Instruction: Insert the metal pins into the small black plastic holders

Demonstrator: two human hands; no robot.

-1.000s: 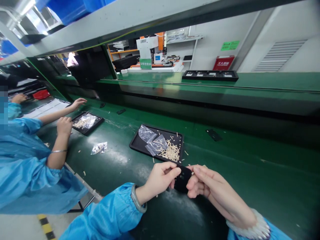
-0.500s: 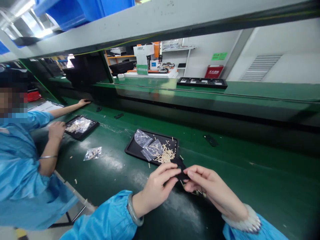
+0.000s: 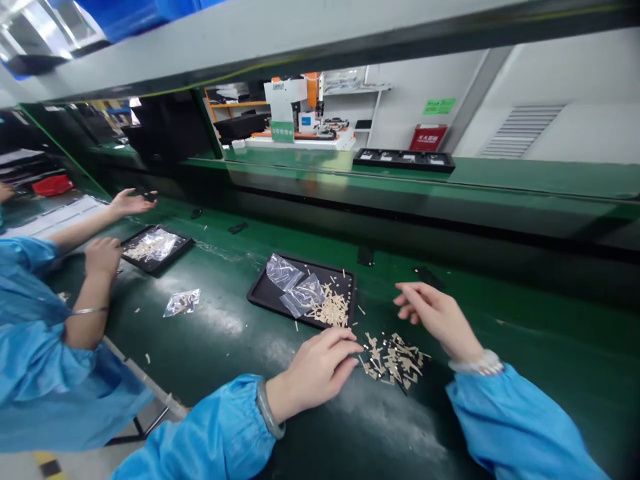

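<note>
- Loose pale pieces [image 3: 395, 360]: heaped on the green tabletop [image 3: 360, 427] between the hands; their long axes run in mixed directions.
- Left hand [image 3: 310, 377]: fingers released, thumb apart, tips pointing right at the heap's left edge; contact cannot be told.
- Right hand [image 3: 437, 313]: past the heap's far right side; fingers released, partly curled, pointing left.
- Black tray [image 3: 267, 293]: left of and beyond the heap; holds clear bags [image 3: 305, 297] and more pale strips [image 3: 331, 308] toward its near right corner.
- Black plate [image 3: 430, 277]: just beyond the right hand, partly hidden; long axis slants far left to near right.
- Second plate [image 3: 365, 256]: beyond the tray's right end, apart from all fingers; long axis unclear.
</note>
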